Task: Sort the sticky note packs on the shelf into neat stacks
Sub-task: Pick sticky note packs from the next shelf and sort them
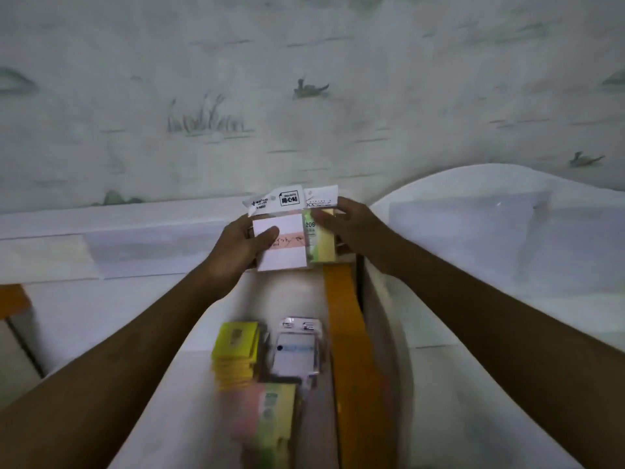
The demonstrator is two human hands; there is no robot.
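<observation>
item: two sticky note packs held up at the shelf's far end, white-and-pink pack [282, 243] pinched in the left hand [236, 252], yellow-green pack [321, 240] in the right hand [351, 225]; step: sorting by kind; next: set each squarely on matching stacks, likely the yellow stack [235, 353] nearer.

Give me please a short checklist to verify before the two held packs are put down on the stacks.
1. Left hand grips the white and pink pack: ok, thumb lies across its face.
2. Right hand holds the green and yellow pack: ok.
3. The two held packs are apart: not ok, they overlap side by side.
4. Yellow stack on the shelf is neat: cannot tell, blurred.
5. Clear-wrapped pack beside the yellow stack lies flat: cannot tell.
6. Matching stack for each held pack: cannot tell, nearest packs are blurred.
</observation>
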